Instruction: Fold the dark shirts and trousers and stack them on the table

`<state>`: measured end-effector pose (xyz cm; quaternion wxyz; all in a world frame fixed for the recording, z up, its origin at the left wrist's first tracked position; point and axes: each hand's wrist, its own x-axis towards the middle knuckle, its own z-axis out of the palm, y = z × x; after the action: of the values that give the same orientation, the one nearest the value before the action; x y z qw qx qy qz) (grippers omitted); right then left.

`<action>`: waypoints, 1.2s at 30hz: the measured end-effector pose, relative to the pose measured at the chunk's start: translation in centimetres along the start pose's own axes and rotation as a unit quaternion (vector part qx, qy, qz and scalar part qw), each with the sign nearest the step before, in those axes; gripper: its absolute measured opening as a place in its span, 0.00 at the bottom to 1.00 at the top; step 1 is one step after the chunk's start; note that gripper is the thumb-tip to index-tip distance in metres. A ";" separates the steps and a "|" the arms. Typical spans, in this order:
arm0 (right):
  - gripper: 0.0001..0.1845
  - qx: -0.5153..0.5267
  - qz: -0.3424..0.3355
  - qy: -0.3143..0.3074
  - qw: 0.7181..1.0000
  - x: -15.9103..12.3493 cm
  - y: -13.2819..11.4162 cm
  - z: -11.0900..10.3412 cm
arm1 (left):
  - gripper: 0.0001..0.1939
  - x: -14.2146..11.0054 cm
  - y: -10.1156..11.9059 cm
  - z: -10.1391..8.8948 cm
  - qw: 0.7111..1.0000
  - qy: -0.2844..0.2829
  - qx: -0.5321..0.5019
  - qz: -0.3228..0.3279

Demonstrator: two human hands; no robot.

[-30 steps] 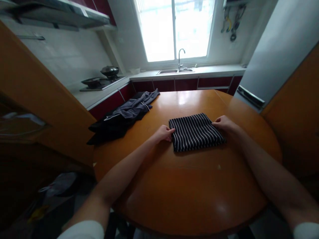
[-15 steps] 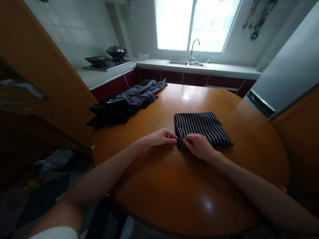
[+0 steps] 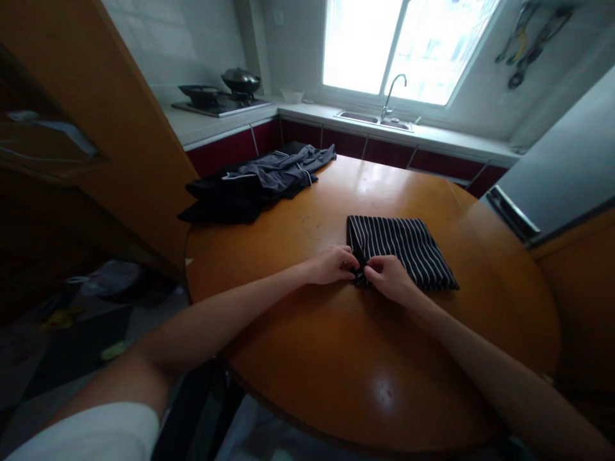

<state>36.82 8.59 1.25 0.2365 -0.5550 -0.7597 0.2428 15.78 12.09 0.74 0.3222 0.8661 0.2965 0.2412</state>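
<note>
A folded black cloth with white stripes [image 3: 401,246] lies flat on the round wooden table [image 3: 312,358]. Its near left corner is bunched up between my two hands. My left hand [image 3: 332,264] pinches this corner from the left, its fingers curled. From the right, my right hand [image 3: 388,276] grips the same corner between thumb and fingers. The fingertips of both hands almost meet at the dark bunched fabric, and they hide part of it. What kind of garment or cloth it is, I cannot make out.
A pile of dark clothes [image 3: 269,179], grey on top of black, lies at the table's far left edge. Behind the table run a counter with a sink [image 3: 375,120] and a stove [image 3: 221,104] with pans. A fridge [image 3: 571,147] stands at the right.
The view has turned slightly, so the scene sits further right. My hands have closed on the cloth's near left corner, which is now bunched and lifted a little.
</note>
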 end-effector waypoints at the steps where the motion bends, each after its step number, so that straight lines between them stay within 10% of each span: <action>1: 0.13 0.016 0.000 0.002 1.000 0.1 0.2 0.0 | 0.06 0.0 -0.1 0.2 1.000 0.011 0.000 -0.004; 15: 0.08 0.151 0.076 -0.054 0.984 0.3 0.2 -2.1 | 0.05 0.4 -0.3 0.9 0.992 0.129 -0.003 -0.008; 22: 0.07 0.163 0.089 -0.046 0.981 0.5 0.0 -3.4 | 0.08 0.2 0.9 1.2 0.987 0.115 0.044 0.105; 36: 0.14 0.152 0.010 -0.037 0.988 -0.1 -0.6 -2.2 | 0.14 0.4 0.8 1.9 0.995 0.092 0.038 0.019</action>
<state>37.81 8.57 3.26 0.2870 -0.5110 -0.7166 0.3781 17.53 11.03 0.08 0.2557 0.8573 0.3171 0.3147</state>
